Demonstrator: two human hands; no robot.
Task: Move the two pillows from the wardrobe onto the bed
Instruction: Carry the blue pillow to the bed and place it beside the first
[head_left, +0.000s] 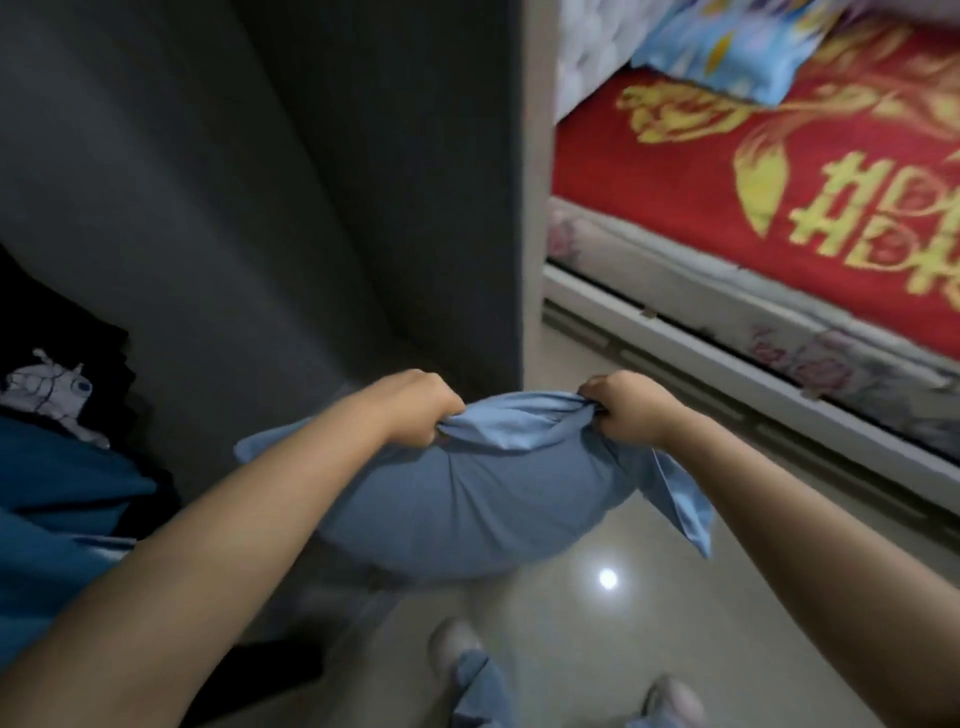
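Observation:
A plain blue pillow (467, 493) hangs in front of me above the floor, gripped by its top edge. My left hand (415, 408) is closed on the bunched fabric at the pillow's left corner, and my right hand (628, 410) on its right corner. The bed (727, 197), covered with a red spread with gold patterns, lies at the upper right. A blue flowered pillow (737, 47) rests on it near the tufted headboard. The dark grey wardrobe panel (260, 182) stands to my left and ahead.
Folded clothes (57, 426), dark and teal, sit at the left inside the wardrobe. A white upright edge (535, 208) separates wardrobe and bed. The glossy tiled floor (571, 613) shows a light reflection; my feet are at the bottom.

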